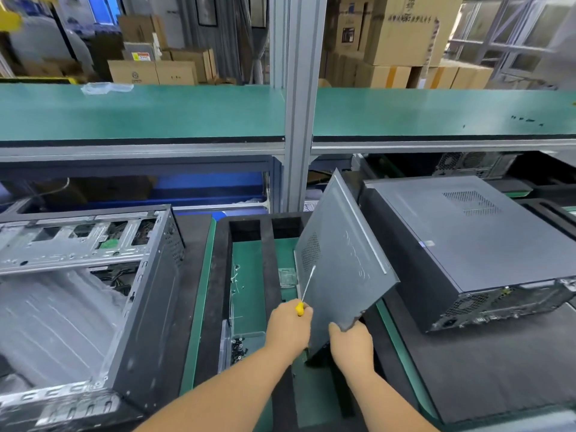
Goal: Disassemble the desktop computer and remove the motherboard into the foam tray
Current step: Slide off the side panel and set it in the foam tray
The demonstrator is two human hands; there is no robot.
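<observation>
Right hand (352, 341) fingers curled round the bottom corner of the side panel (339, 269), left hand (291, 325) wrapped round a yellow-handled screwdriver (307, 289) — panel held tilted above the foam tray (223, 275). Probably light, stiff sheet steel, edges likely sharp — best gripped by the rim. Closed desktop computer (467, 241) lying right, on the bench (199, 300).

Two computer cases on the bench: one opened (84, 294) at the left edge, one closed (467, 244) at the right. One loose side panel (343, 260), one screwdriver (307, 288), two hands.
</observation>
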